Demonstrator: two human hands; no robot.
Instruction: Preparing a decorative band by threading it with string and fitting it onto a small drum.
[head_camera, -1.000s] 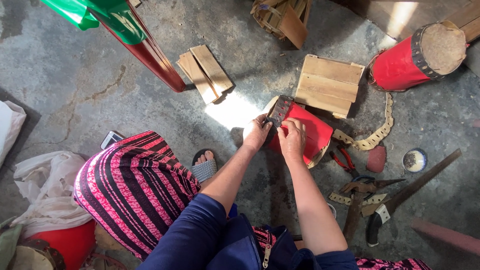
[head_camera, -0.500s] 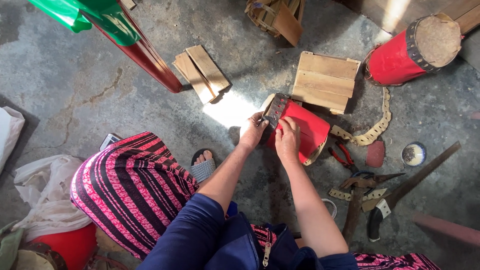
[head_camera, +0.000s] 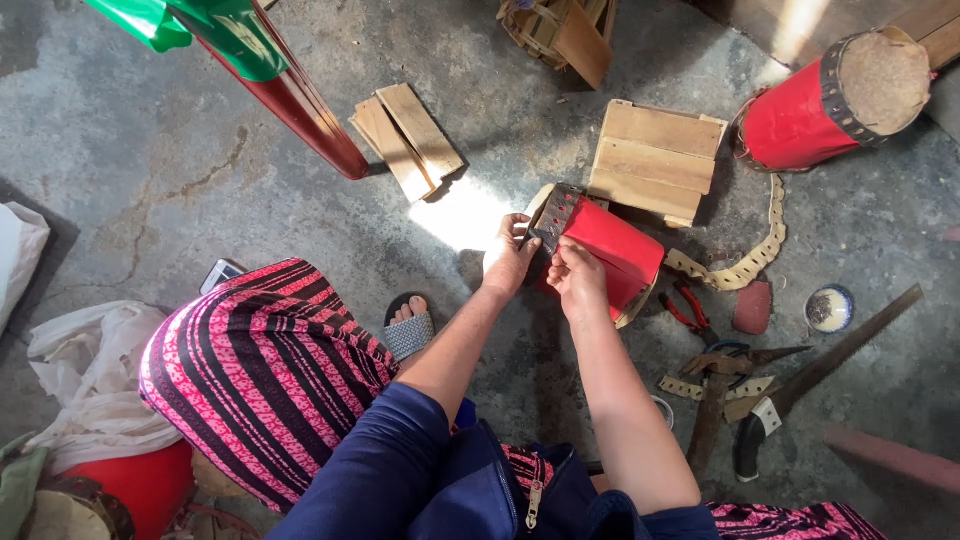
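we sit low over a rough grey concrete floor (head_camera: 200, 180), cracked and stained, with a bright patch of sunlight (head_camera: 462, 215) falling just left of our work. our left hand (head_camera: 508, 258) and right hand (head_camera: 577, 280) meet on a red cylinder (head_camera: 605, 245) lying on its side on the floor, close in front of our knees. the left hand pinches the dark perforated band (head_camera: 553, 215) at the cylinder's near end, fingers curled around its edge; the right hand is closed with fingertips pressed to the red side just beside that band.

behind the cylinder, touching it, lies a pale wooden board panel (head_camera: 655, 160), and further left two small planks (head_camera: 408, 140) rest stacked. a second red cylinder (head_camera: 825, 105) with a pale fibrous end lies at the upper right. a tan perforated strip (head_camera: 750, 255) curls between the two cylinders. to the right we see red-handled pliers (head_camera: 690, 310), a small round tin (head_camera: 828, 308), a saw (head_camera: 800, 385) and scraps of strip. a red pole (head_camera: 310, 115) leans in from the upper left under green plastic (head_camera: 200, 25). white cloth (head_camera: 85, 365) is heaped at the left beside our striped pink skirt (head_camera: 260, 370), and a sandalled foot (head_camera: 408, 325) shows beneath it.
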